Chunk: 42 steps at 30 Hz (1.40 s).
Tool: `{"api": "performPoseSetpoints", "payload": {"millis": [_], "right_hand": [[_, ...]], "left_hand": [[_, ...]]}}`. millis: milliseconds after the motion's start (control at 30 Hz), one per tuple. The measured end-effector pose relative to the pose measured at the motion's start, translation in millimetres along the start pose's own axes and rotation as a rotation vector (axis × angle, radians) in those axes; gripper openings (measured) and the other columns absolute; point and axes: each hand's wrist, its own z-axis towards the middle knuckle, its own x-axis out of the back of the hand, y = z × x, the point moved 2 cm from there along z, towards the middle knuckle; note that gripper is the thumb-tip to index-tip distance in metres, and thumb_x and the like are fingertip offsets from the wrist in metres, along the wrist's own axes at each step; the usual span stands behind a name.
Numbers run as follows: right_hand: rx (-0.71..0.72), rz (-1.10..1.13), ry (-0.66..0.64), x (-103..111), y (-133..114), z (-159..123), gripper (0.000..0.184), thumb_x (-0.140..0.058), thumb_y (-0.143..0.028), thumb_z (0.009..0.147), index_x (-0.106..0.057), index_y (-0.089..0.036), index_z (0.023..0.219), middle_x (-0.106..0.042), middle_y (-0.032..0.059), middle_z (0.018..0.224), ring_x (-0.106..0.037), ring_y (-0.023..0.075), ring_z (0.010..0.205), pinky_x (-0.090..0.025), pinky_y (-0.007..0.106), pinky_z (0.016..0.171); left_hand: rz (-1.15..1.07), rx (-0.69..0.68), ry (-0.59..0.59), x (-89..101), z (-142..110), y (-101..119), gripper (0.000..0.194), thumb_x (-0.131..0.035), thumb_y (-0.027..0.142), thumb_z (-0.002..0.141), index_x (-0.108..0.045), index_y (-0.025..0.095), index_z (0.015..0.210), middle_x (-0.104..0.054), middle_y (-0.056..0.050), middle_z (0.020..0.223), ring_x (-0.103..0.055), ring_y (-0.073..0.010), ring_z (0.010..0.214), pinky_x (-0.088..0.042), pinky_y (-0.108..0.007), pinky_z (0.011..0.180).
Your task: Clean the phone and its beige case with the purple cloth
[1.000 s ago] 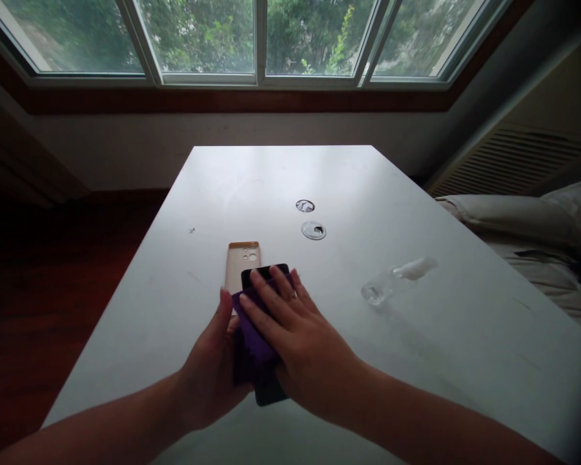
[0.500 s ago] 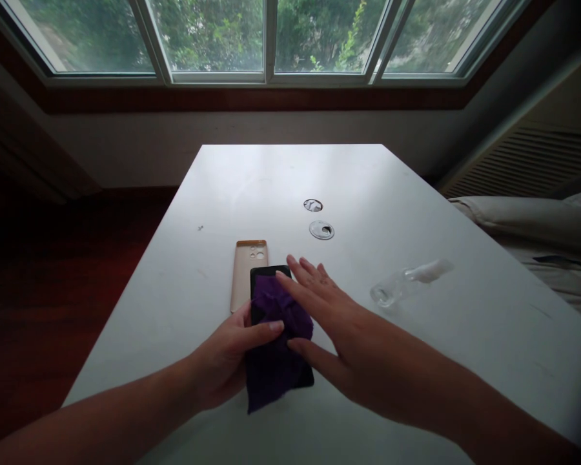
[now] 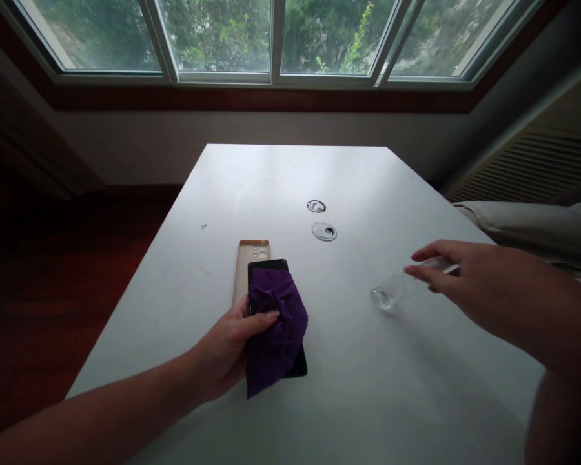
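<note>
A black phone (image 3: 269, 266) lies flat on the white table (image 3: 281, 174), mostly covered by a crumpled purple cloth (image 3: 275, 329). My left hand (image 3: 232, 345) grips the phone's left edge, thumb resting on the cloth. A tan phone case (image 3: 244, 265) lies face down just left of the phone. My right hand (image 3: 458, 274) hovers at the right, fingers curled and apart around the neck of a clear spray bottle (image 3: 390, 290) lying on its side; whether they touch it is unclear.
A round cable hole (image 3: 316, 206) and its loose cover (image 3: 324, 231) sit beyond the phone. A bed with pale bedding (image 3: 527, 223) adjoins the table's right side. Windows run along the far wall; dark wooden floor lies at the left.
My right hand has lifted off the cloth and phone and swung right to the spray bottle. The cloth now lies bunched on the phone. My left hand keeps hold of the phone.
</note>
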Motion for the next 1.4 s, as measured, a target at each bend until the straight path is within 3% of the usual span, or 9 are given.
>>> {"api": "performPoseSetpoints", "payload": {"millis": [133,267,433,833,1033,1100,1233,1300,1400], "right_hand": [[-0.049,-0.244,0.057,-7.6,-27.7,14.7,0.024,-0.064,-0.044,0.088,-0.072,-0.025,0.101,-0.071,0.0045,0.082,-0.058,0.0182,0.063,-0.039,0.032,0.062],[0.143,-0.13,0.226,-26.5,-36.7,30.9,0.035,-0.063,-0.039,0.092,-0.066,-0.022,0.122,-0.073,0.0073,0.094,-0.065,0.0205,0.078,-0.044,0.031,0.07],[0.22,-0.055,0.262,-39.1,-38.8,40.5,0.044,-0.055,-0.04,0.097,-0.058,-0.019,0.136,-0.071,0.0091,0.112,-0.067,0.0217,0.092,-0.049,0.032,0.081],[0.297,-0.017,0.452,-40.9,-32.6,46.8,0.044,-0.064,-0.043,0.091,-0.063,-0.021,0.129,-0.07,0.0079,0.107,-0.063,0.017,0.072,-0.049,0.031,0.075],[0.39,-0.053,0.701,-20.7,-71.3,10.0,0.037,-0.062,-0.038,0.094,-0.066,-0.015,0.121,-0.066,0.0101,0.114,-0.062,0.0141,0.077,-0.051,0.029,0.075],[0.485,0.068,0.617,-29.0,-94.9,-13.3,0.033,-0.063,-0.036,0.094,-0.066,-0.014,0.118,-0.067,0.0087,0.115,-0.064,0.014,0.084,-0.055,0.028,0.079],[0.707,0.154,0.065,-80.3,-140.0,-64.2,0.057,-0.055,-0.045,0.098,-0.052,-0.011,0.144,-0.047,0.0136,0.15,-0.05,0.0263,0.136,-0.052,0.041,0.11],[0.809,0.068,-0.039,-103.3,-152.3,-82.8,0.066,-0.053,-0.044,0.099,-0.044,-0.005,0.15,-0.032,0.0177,0.158,-0.032,0.0358,0.148,-0.043,0.055,0.117],[0.926,0.034,-0.147,-119.1,-154.9,-87.3,0.063,-0.04,-0.044,0.104,-0.033,-0.009,0.157,-0.021,0.0125,0.162,-0.021,0.0316,0.153,-0.028,0.06,0.125]], "left_hand": [[0.001,-0.006,-0.005,0.9,0.5,-0.8,0.039,-0.07,0.021,0.088,-0.053,0.016,0.123,-0.068,-0.013,0.106,-0.069,-0.0186,0.084,-0.057,-0.03,0.078],[-0.002,-0.012,0.001,-0.8,2.3,-1.7,0.035,-0.068,0.022,0.09,-0.054,0.016,0.122,-0.068,-0.011,0.103,-0.069,-0.0167,0.082,-0.057,-0.029,0.078],[-0.024,0.003,0.035,-1.7,3.4,-2.5,0.034,-0.069,0.025,0.089,-0.056,0.016,0.12,-0.069,-0.01,0.102,-0.07,-0.0188,0.084,-0.057,-0.03,0.08],[-0.16,0.086,0.066,-7.7,1.0,0.1,0.049,-0.057,0.049,0.096,-0.063,0.012,0.127,-0.07,-0.013,0.108,-0.069,-0.0251,0.1,-0.055,-0.035,0.091],[-0.19,0.011,-0.005,-8.3,2.2,3.2,0.049,-0.048,0.051,0.1,-0.064,0.014,0.128,-0.069,-0.014,0.117,-0.066,-0.0276,0.109,-0.05,-0.041,0.101],[-0.193,-0.047,-0.055,-7.8,3.2,2.9,0.048,-0.047,0.05,0.101,-0.064,0.015,0.129,-0.068,-0.014,0.121,-0.065,-0.0277,0.112,-0.049,-0.041,0.103],[-0.269,-0.058,-0.094,-6.5,3.1,2.5,0.048,-0.048,0.05,0.101,-0.059,0.02,0.136,-0.067,-0.011,0.125,-0.063,-0.0262,0.117,-0.046,-0.039,0.106],[-0.325,-0.028,-0.048,-6.0,1.4,4.1,0.055,-0.046,0.054,0.1,-0.055,0.018,0.141,-0.065,-0.011,0.128,-0.061,-0.0263,0.121,-0.045,-0.037,0.108],[-0.345,0.0,-0.004,-6.4,-2.2,6.6,0.065,-0.042,0.061,0.099,-0.05,0.015,0.145,-0.063,-0.014,0.132,-0.059,-0.0276,0.123,-0.044,-0.037,0.108]]}}
